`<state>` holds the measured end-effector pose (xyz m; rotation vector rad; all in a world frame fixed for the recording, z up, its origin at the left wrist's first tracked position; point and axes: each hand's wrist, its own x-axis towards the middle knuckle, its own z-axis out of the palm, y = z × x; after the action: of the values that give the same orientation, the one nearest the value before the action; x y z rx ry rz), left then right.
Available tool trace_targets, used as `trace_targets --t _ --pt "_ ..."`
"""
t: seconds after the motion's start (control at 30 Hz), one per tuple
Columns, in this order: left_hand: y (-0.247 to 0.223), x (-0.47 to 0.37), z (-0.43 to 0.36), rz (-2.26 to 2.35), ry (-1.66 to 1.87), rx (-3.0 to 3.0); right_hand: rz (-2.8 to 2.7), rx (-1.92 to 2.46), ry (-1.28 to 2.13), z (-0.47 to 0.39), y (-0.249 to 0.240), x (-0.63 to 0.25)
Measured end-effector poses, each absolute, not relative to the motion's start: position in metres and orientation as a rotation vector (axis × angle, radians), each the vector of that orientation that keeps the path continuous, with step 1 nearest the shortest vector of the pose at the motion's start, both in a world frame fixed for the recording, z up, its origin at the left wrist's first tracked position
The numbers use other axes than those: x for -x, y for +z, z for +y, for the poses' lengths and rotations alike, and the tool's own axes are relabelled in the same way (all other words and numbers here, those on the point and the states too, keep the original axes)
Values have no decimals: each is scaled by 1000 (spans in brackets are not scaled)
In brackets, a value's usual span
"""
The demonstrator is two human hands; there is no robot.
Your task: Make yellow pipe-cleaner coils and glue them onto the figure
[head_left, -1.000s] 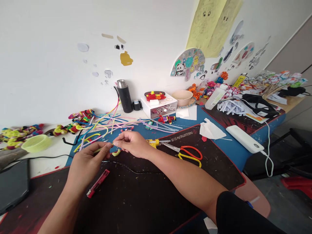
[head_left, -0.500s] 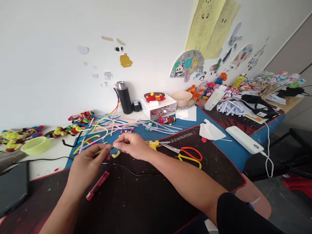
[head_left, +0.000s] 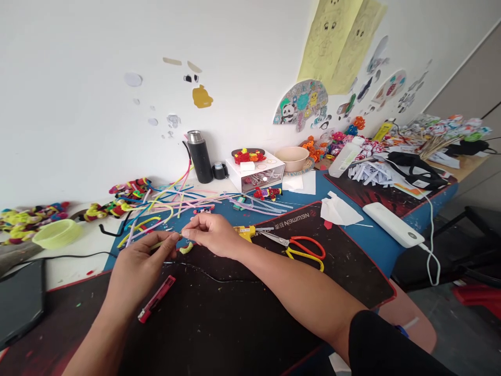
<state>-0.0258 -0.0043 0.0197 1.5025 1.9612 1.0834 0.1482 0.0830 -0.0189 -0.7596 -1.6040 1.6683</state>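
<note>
My left hand (head_left: 136, 266) is closed in a pinch on a thin yellow-green pipe cleaner (head_left: 156, 245), mostly hidden by the fingers. The fingertips of my right hand (head_left: 215, 235) meet it at the end of the same piece, thumb and forefinger pressed together. Just below the fingertips, a short curled pale yellow-green piece of pipe cleaner (head_left: 186, 248) lies on the black desk mat (head_left: 219, 324). Partly behind my right hand is a yellow glue gun (head_left: 246, 232). Scissors (head_left: 289, 244) with red and yellow handles rest beside it. A red utility knife (head_left: 157, 298) lies near my left wrist.
Loose coloured pipe cleaners (head_left: 183, 201) spread behind my hands. Further back stand a black thermos (head_left: 200, 159), a white drawer box (head_left: 254, 175) and a beige bowl (head_left: 290, 159). A dark cable crosses the mat; a white power bank (head_left: 391, 224) sits right. A dark tablet-like slab (head_left: 21, 300) lies left.
</note>
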Motion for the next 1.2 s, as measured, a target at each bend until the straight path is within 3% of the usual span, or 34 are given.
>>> trace_targets --t 0.4,1.2 --pt "24 27 -7 1975 1155 -1457 -1439 523 1881 87 -14 -151" --pt "18 29 -2 2022 1007 -1503 -1648 681 1717 83 -16 -151"
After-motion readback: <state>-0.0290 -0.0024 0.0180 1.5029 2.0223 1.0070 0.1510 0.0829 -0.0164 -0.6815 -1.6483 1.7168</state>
